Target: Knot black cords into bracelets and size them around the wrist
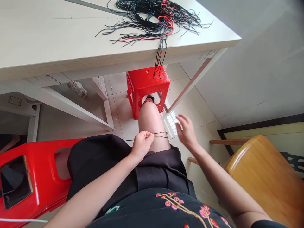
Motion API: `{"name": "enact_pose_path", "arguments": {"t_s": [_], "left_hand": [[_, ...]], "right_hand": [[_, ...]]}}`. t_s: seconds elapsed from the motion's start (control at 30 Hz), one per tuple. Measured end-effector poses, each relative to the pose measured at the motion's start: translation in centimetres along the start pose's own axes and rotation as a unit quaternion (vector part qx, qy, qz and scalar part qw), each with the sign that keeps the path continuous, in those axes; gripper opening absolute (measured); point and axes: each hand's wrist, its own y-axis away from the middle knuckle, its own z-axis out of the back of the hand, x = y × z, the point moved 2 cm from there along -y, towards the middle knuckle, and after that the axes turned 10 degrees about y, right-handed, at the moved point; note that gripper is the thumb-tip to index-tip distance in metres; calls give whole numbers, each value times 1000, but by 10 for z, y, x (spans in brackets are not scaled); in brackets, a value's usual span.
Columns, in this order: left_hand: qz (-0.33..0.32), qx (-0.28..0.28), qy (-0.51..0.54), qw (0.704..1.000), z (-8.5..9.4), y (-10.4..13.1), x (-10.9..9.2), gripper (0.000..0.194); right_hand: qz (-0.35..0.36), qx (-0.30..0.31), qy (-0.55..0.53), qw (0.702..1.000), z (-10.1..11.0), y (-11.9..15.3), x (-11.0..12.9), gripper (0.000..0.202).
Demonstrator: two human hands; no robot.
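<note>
My left hand point(142, 145) is closed in a pinch above my bare thigh, gripping a thin black cord point(161, 136). Two strands of it stretch to the right across the leg, and a further length trails leftward over my dark skirt. To the right of the leg, my right hand point(186, 131) hangs in the air with its fingers curved and apart, and I see nothing in it. Whether the strand ends reach this hand is too fine to tell. A pile of black and red cords point(147, 23) lies on the white table point(47, 41), some ends drooping over its front edge.
A red plastic stool point(148, 79) stands under the table. On another red stool point(45, 171) at left lies a dark phone point(15, 182). A wooden chair point(268, 171) is at right by the wall. Another person's shoe point(78, 89) shows below the table.
</note>
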Motion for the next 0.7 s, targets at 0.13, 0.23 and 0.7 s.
{"name": "enact_pose_path", "arguments": {"t_s": [0.13, 0.23, 0.7], "left_hand": [[40, -4, 15, 999, 1, 2, -3, 13], [68, -5, 25, 997, 2, 3, -4, 15], [52, -17, 46, 997, 5, 3, 1, 13]], "right_hand": [[131, -53, -31, 990, -11, 37, 47, 24], [168, -16, 28, 985, -17, 44, 56, 24], [74, 86, -32, 993, -34, 10, 48, 61]]}}
